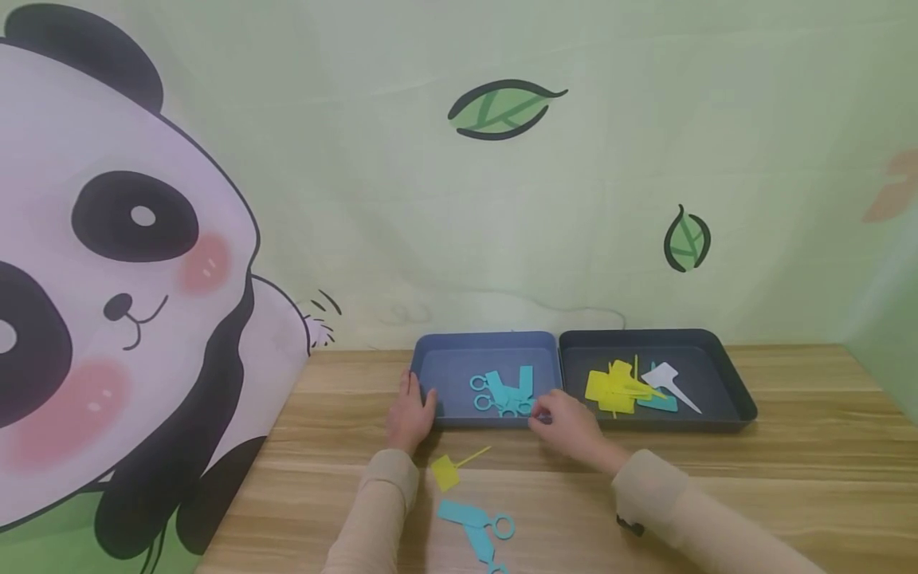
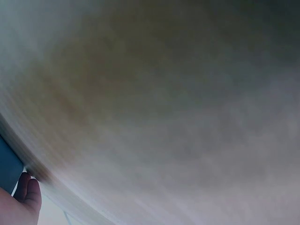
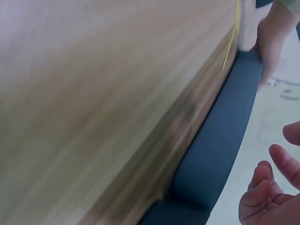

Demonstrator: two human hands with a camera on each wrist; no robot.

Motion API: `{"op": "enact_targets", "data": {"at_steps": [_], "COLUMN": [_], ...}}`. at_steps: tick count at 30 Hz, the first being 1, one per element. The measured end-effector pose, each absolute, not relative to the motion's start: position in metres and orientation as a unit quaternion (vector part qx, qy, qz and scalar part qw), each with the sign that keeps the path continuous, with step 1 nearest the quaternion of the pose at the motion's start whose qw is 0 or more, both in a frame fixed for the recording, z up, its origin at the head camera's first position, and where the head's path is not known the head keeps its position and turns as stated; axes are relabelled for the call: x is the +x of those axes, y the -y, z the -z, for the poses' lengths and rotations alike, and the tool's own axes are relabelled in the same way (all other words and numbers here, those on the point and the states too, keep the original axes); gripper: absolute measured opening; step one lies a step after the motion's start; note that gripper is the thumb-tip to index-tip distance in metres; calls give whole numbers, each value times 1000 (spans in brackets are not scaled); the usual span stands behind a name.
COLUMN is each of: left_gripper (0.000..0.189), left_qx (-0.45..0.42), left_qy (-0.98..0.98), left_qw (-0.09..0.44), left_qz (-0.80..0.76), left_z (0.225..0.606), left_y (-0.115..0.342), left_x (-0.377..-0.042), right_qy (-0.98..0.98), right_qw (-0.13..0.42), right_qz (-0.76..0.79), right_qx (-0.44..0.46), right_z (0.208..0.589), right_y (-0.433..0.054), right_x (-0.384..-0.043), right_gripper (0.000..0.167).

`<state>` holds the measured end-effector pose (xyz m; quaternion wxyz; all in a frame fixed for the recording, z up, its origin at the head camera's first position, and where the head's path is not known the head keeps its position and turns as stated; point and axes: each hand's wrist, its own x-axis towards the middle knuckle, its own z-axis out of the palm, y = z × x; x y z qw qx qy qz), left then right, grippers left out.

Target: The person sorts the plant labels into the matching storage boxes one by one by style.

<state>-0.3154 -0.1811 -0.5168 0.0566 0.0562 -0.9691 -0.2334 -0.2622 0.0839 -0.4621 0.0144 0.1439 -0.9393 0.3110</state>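
Note:
At the left end of the blue tray (image 1: 459, 351), my left hand (image 1: 410, 414) grips the wall near the front corner, fingers outside and thumb by the rim. My right hand (image 1: 566, 422) hovers over the same tray's front right corner. The right wrist view shows its thumb and bent fingers (image 3: 283, 161) apart, nothing between them. Below that hand, several teal ring tags (image 1: 511, 392) lie overlapping in the blue tray. Nearer on the table are a yellow T-shaped plant label (image 1: 445, 473) and two teal ring tags (image 1: 462, 513), partly overlapping.
A dark tray (image 1: 727, 399) adjoins the blue one on the right. It holds several yellow plant labels (image 1: 610, 387), a white one (image 1: 670, 381) and a teal piece (image 1: 657, 402). Behind the wooden table (image 1: 803, 462) hangs a printed panda backdrop (image 1: 402, 199).

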Motion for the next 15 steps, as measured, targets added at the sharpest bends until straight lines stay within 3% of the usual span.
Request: {"op": "enact_targets", "data": {"at_steps": [8, 15], "left_gripper": [63, 62], "left_qx": [53, 51], "left_qy": [968, 968], "left_qw": [60, 64], "left_qz": [237, 238], "left_z": [517, 517], "left_y": [181, 181], "left_x": [-315, -315], "right_qy": [931, 920], "right_qw": [-1, -70], "right_qz": [-296, -299], "right_qx": [212, 243], "right_z": [468, 477], "right_y": [-68, -56], "right_x": [-246, -236], "right_gripper": [7, 17]}}
